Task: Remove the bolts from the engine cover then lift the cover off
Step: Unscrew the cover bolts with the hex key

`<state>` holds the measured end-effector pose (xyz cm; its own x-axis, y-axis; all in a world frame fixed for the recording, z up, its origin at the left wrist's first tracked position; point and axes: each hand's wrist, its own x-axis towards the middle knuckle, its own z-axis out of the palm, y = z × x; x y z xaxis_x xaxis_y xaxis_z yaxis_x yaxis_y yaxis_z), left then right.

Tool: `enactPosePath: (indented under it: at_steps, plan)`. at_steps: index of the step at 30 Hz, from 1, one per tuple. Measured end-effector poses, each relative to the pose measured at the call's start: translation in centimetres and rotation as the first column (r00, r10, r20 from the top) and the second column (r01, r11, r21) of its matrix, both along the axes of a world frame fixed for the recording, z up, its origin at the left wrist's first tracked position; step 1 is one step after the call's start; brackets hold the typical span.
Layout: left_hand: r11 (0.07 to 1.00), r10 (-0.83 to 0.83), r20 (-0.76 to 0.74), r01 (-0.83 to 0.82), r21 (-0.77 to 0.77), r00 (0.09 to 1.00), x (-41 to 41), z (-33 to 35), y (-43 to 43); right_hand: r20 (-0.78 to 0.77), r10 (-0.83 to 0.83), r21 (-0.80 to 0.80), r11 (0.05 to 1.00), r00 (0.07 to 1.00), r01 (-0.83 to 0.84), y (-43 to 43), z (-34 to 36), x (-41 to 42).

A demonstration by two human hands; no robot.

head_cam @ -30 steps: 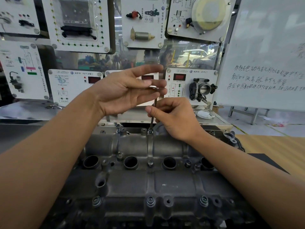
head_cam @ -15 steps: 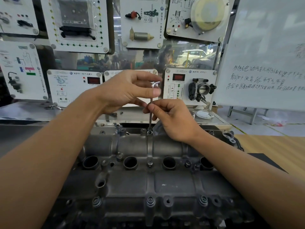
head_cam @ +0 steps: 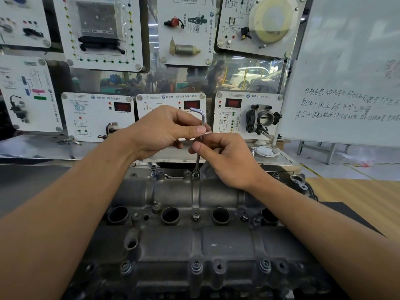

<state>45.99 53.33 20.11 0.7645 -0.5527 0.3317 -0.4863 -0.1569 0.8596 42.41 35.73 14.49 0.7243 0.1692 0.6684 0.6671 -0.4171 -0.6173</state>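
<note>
A dark grey engine cover fills the lower middle, with several round plug holes across it. An L-shaped hex key stands upright with its tip in a bolt on the cover's far edge. My left hand pinches the key near its bend between thumb and fingers. My right hand pinches the shaft lower down with thumb and forefinger. Bolts sit along the near edge and one in the middle row.
White training panels with gauges and a throttle body stand on a steel bench behind the engine. A whiteboard with writing stands at right. A wooden tabletop lies right of the engine.
My left hand went from flat fingers against the key's top to a pinch at its bend. The key's short arm has swung round. My right hand stayed on the shaft.
</note>
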Motion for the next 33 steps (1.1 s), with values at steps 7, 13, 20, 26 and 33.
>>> enactPosePath:
  at_steps: [7, 13, 20, 26, 33]
  plan:
    - [0.998, 0.016, 0.019, -0.015, -0.054, 1.0, -0.13, -0.27, -0.08, 0.016, -0.005, 0.153, 0.988, 1.0, 0.002, 0.13, -0.13, -0.36]
    - [0.996, -0.088, 0.006, 0.088, -0.03, 0.996, 0.08, 0.12, 0.57, 0.026, 0.032, 0.088, 0.996, 0.999, -0.035, 0.27, -0.09, -0.6]
    - [0.992, -0.118, 0.018, 0.119, -0.034, 0.993, 0.22, 0.16, 0.39, -0.037, 0.037, -0.043, 0.998, 0.999, -0.039, -0.32, 0.31, -0.6]
    - [0.989, -0.146, 0.01, 0.146, 0.028, 0.989, 0.22, 0.59, 0.73, -0.065, 0.063, -0.097, 0.993, 0.996, -0.07, -0.4, 0.46, -0.58]
    - [0.997, -0.072, 0.064, 0.073, -0.02, 0.995, 0.07, 0.38, 0.07, 0.011, 0.103, 0.073, 0.992, 0.995, -0.103, -0.44, 0.28, -0.12]
